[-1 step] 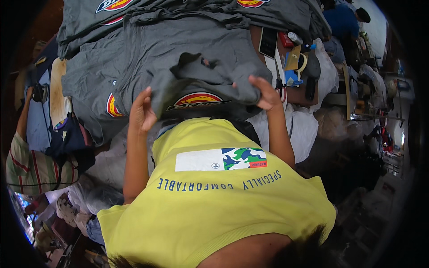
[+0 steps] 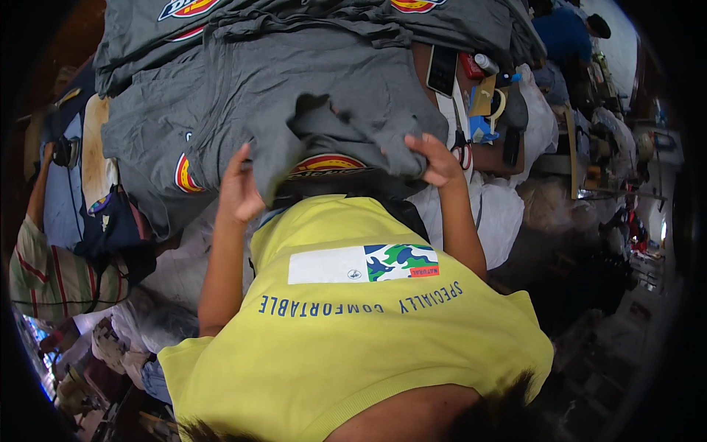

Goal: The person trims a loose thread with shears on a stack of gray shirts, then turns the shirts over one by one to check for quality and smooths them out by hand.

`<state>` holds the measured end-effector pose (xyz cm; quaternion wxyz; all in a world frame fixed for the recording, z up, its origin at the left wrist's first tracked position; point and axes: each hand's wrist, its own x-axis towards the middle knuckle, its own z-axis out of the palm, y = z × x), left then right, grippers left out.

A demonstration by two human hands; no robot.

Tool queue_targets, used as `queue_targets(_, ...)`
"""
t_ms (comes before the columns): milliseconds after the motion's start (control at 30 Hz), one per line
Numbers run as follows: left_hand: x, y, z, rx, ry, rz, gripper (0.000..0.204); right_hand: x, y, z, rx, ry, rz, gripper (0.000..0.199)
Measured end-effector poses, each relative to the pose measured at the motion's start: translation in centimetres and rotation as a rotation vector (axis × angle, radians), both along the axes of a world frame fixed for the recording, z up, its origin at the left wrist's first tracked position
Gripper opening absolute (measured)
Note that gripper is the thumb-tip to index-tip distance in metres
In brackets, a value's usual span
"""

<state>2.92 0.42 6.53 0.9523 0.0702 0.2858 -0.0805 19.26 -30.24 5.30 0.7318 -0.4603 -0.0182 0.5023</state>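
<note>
Raised over the near edge of a pile, a grey T-shirt (image 2: pixel 394 140) is held at both sides. My left hand (image 2: pixel 241 190) grips its left part, thumb and fingers closed on the cloth. On the opposite side my right hand (image 2: pixel 440 160) pinches a bunched fold. Between the hands the cloth sags and partly covers a red, yellow and black printed badge (image 2: pixel 330 163). A dark opening, perhaps the neck, shows at the top of the lifted cloth. More grey shirts (image 2: pixel 158 121) with similar badges lie spread beneath and beyond.
Right of the shirts lie a phone (image 2: pixel 442 70), scissors (image 2: pixel 461 140), a tape roll (image 2: pixel 498 107) and a small bottle (image 2: pixel 486 63). White plastic sheeting (image 2: pixel 493 214) hangs beside my right arm. At left, a person in a striped shirt (image 2: pixel 55 276) holds an iron (image 2: pixel 65 151).
The lifted cloth has shifted slightly and now hides more of the badge. My left hand has moved a little down and right; my right hand has edged left.
</note>
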Motion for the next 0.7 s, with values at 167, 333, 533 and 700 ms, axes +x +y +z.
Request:
queue_targets(167, -1.9, -0.4, 0.2, 0.281, -0.169, -0.315, 0.058, -0.8, -3.5, 4.0, 0.275, -0.089, -0.38, 0.013)
queue_targets(333, -7.4, 6.1, 9.3, 1.144, -0.786, -0.058, 0.062, -1.7, -8.3, 9.0, 0.688, -0.381, -0.225, 0.056)
queue_targets(533, -8.6, 7.8, 1.3, 1.098, -0.255, -0.094, 0.054, -3.2, -7.1, 6.8, 0.218, -0.386, -0.269, 0.05)
queue_targets(700, -5.4, 4.8, 4.2, 0.4, -0.766, 0.058, 0.063, -1.9, -5.4, 7.3, 0.478, -0.107, -0.212, 0.045)
